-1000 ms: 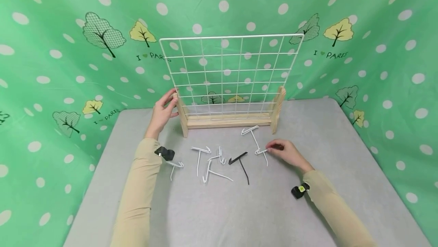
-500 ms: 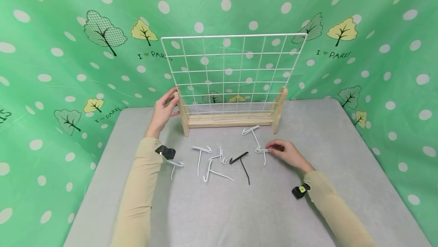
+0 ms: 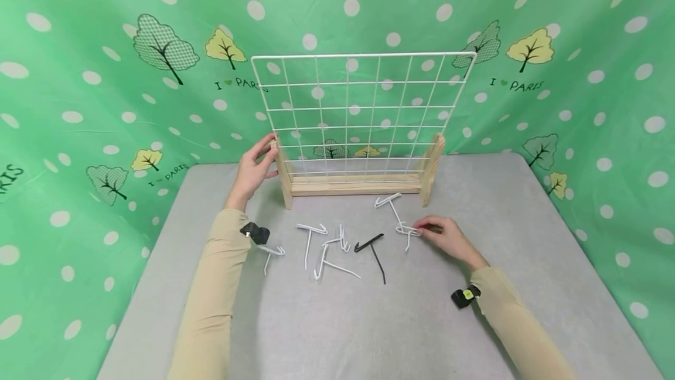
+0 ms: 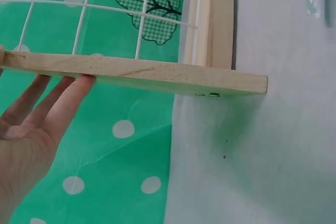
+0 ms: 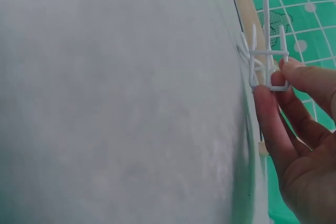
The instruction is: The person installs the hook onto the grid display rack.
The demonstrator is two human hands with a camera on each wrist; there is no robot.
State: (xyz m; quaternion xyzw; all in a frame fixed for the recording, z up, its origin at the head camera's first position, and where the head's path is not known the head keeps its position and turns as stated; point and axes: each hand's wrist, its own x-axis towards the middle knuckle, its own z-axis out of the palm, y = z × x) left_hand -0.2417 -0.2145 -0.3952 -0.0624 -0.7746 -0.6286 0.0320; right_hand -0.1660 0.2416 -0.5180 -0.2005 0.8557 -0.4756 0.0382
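A white wire grid (image 3: 364,108) stands upright in a wooden stand (image 3: 358,191) toward the back of the table. My left hand (image 3: 252,172) grips the top of the stand's left wooden post (image 4: 142,71); in the left wrist view several fingertips lie against its outer face. Between thumb and fingers, my right hand (image 3: 448,239) pinches a white wire hook (image 5: 266,51) by its clip end. Its prong points up in the right wrist view. Just behind it lies another white hook (image 3: 389,201), close to the stand's right foot.
Several more white hooks, such as one near the middle (image 3: 311,230), lie loose in front of the stand. A black hook (image 3: 371,243) rests among them. Another white hook (image 3: 271,251) is by the left wrist camera. A green patterned cloth (image 3: 337,23) hangs behind the grey table (image 3: 348,327).
The white hook in my right hand has turned a little, so its clip end shows wider. My left hand keeps its hold on the post. The view has shifted slightly.
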